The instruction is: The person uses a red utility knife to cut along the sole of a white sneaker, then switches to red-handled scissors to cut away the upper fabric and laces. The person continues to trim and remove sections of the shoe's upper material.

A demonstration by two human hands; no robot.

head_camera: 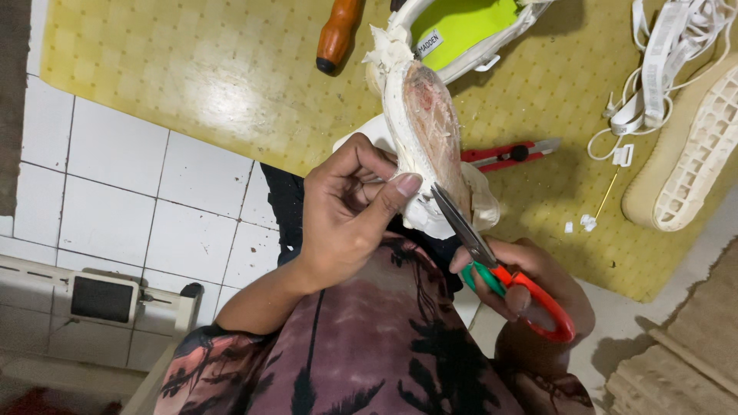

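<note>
White fabric shoe upper (423,127), sole side up, pinched in left hand (346,215); right hand (530,288) closed on red-and-green-handled scissors (492,265), blades parted at the edge. Judgement: short snips, thumb clear.

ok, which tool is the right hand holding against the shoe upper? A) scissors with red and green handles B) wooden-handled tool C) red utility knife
A: the right hand grips the scissors, blades at the shoe upper; the utility knife lies on the mat.

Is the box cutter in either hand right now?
No, the box cutter lies on the yellow mat; the right hand holds scissors and the left hand holds the shoe.
</note>
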